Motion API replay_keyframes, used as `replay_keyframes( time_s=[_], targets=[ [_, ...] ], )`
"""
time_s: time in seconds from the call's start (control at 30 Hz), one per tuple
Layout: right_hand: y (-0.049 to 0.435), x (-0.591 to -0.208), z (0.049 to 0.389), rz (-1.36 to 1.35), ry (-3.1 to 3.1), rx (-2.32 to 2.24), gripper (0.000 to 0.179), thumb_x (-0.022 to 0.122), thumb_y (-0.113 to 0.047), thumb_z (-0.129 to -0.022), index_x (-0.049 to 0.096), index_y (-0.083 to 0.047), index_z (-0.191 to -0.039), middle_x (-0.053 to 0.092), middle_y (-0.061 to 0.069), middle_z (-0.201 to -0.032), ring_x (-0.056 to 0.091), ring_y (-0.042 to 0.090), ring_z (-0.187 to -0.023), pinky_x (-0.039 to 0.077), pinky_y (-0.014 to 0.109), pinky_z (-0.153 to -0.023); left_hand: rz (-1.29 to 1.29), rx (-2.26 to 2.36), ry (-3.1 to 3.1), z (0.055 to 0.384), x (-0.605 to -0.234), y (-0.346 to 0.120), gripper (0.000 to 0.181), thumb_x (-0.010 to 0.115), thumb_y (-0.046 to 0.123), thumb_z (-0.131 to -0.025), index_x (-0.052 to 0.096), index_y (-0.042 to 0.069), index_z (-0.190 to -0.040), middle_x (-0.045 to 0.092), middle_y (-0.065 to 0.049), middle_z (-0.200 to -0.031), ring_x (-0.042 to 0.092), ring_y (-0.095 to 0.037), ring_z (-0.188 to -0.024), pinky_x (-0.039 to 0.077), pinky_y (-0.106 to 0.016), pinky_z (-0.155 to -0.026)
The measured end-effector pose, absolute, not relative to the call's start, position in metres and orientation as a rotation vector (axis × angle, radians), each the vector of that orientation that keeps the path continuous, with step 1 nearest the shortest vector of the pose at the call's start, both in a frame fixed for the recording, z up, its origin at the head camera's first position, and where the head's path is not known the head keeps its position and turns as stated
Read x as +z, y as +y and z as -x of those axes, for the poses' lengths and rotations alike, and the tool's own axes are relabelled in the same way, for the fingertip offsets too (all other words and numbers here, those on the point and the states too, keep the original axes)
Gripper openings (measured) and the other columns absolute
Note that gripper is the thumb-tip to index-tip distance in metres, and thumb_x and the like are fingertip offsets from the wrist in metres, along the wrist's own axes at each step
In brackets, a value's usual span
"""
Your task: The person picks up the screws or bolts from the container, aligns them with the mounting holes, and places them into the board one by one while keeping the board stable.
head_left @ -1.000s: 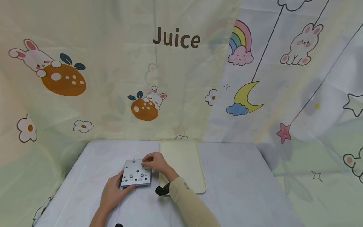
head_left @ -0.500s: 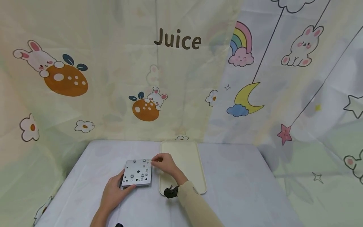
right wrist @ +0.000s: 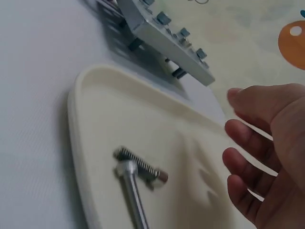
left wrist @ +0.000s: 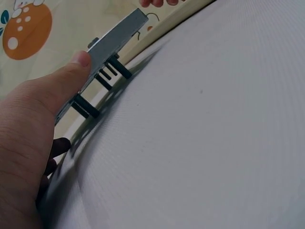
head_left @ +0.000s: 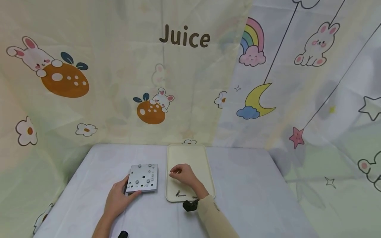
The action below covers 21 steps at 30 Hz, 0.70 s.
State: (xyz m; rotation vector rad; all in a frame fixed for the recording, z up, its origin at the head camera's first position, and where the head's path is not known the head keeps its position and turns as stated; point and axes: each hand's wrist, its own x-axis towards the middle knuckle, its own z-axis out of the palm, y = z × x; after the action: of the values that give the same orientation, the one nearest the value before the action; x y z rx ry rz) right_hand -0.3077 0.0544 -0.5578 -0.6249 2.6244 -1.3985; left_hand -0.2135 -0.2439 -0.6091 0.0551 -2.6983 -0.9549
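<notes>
My left hand point(head_left: 117, 200) grips the square metal plate point(head_left: 138, 172) by its near left corner, thumb along the near edge. Socket-head bolts point(right wrist: 163, 18) stand in several of its holes, and other holes are bare. Seen from the left wrist, threaded shanks point(left wrist: 119, 67) stick out below the plate, over the cloth. Over the cream tray point(head_left: 190, 153), my right hand point(head_left: 186, 175) hangs with loosely bent fingers and nothing visible between them. Two loose bolts point(right wrist: 136, 193) lie crossed in the tray near its front edge; another bolt point(head_left: 194, 197) is partly hidden by the right wrist.
A white cloth point(head_left: 244, 185) covers the table. The tray stands just right of the plate, its raised rim point(right wrist: 76, 124) facing the plate's side. A printed curtain point(head_left: 190, 99) hangs behind the table's far edge.
My right hand has left the plate's far right corner and moved right, over the tray. Bolts in the tray have come into sight. My left hand still holds the plate in place.
</notes>
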Motion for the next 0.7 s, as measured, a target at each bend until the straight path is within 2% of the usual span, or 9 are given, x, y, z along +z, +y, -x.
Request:
replay_keyframes(
  time_s=[0.4,0.7],
  targets=[
    [0.086,-0.563,0.287,0.613,2.529,-1.376,0.013,0.075,-0.017,-0.086,0.074,-0.009,-0.096,0.065,-0.008,-0.081,0.059,0.008,-0.074,0.051,0.024,-0.066,-0.066,-0.937,-2.711,0.217,-0.606,-0.249,0.110,0.069,0.074,-0.070,0.037,0.003,-0.148,0.051,-0.022,-0.137,0.046,-0.041,-0.120,0.037,-0.058,-0.099],
    [0.099,-0.571,0.273,0.696,2.515,-1.379,0.011,0.075,-0.011,-0.085,0.076,-0.008,-0.096,0.067,-0.008,-0.082,0.059,0.007,-0.073,0.052,0.023,-0.066,-0.030,-0.957,-2.695,0.215,-0.610,-0.246,0.109,0.070,0.073,-0.070,0.039,0.004,-0.148,0.052,-0.020,-0.137,0.046,-0.040,-0.122,0.037,-0.057,-0.100]
  ],
)
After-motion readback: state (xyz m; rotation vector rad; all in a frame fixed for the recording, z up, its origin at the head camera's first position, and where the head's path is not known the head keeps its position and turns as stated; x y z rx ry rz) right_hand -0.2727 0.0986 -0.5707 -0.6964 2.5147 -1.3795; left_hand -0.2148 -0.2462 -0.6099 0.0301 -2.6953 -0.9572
